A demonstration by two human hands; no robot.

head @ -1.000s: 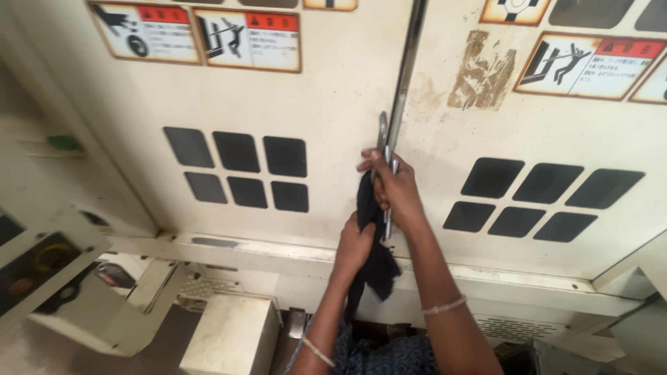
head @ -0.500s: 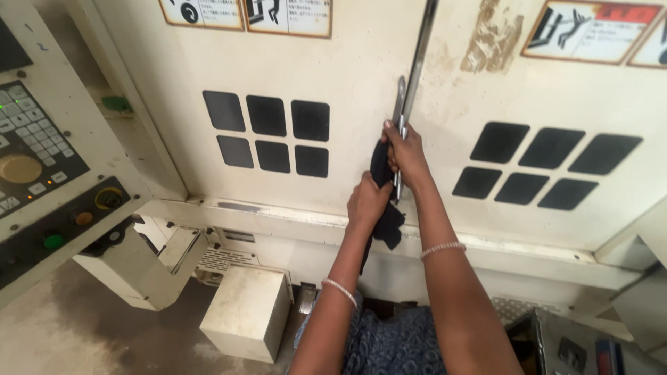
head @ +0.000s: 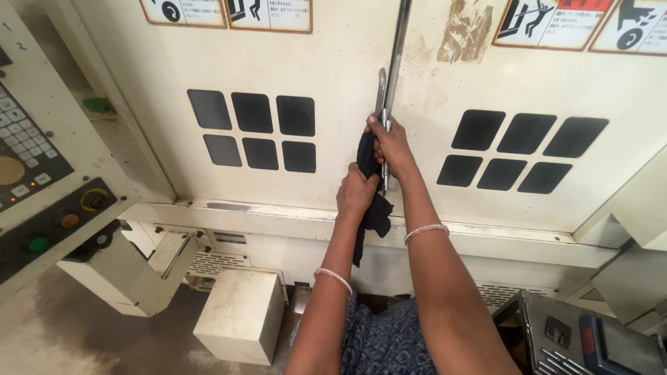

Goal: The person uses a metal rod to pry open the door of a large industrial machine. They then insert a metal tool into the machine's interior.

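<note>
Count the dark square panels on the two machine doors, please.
12: six on the left door in two rows of three, left of the handle; six on the right door, arranged likewise. None seems hidden.

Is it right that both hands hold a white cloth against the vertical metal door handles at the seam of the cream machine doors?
Not quite: the cloth is dark, near black, not white. The head view shows the left hand and right hand pressing it against the vertical metal door handles at the seam of the cream machine doors.
</note>
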